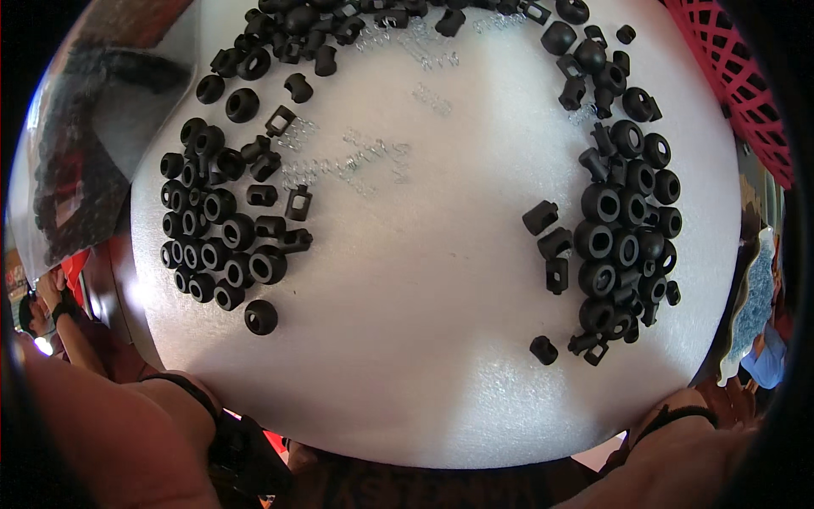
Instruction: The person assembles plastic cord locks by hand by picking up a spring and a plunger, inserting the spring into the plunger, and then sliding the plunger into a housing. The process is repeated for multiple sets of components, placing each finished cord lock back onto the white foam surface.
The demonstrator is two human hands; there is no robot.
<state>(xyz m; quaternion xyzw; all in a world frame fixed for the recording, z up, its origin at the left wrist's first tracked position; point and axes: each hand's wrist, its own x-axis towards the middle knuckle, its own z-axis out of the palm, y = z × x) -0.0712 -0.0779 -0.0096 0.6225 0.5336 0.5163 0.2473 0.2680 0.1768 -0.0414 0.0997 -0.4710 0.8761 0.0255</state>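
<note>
A white foam board [424, 339] lies in front of me, strewn with small black plastic parts. Ring-shaped black pieces [216, 246] crowd its left side, and larger black barrel pieces [623, 237] cluster on its right. More black parts [314, 25] lie along the far edge. Thin clear wire springs [356, 161] are scattered in the upper middle. My left hand [193, 409] and my right hand [678, 428] sit at the board's near edge, each wrist wearing a black strap. The fingers of both are hidden below the board.
A red plastic mesh basket [738, 76] stands at the far right. At the far left is a clear plastic bag [85, 153] with dark contents. Other people show at the left and right rims. One loose black ring [260, 316] and one small black piece [543, 349] lie nearest me.
</note>
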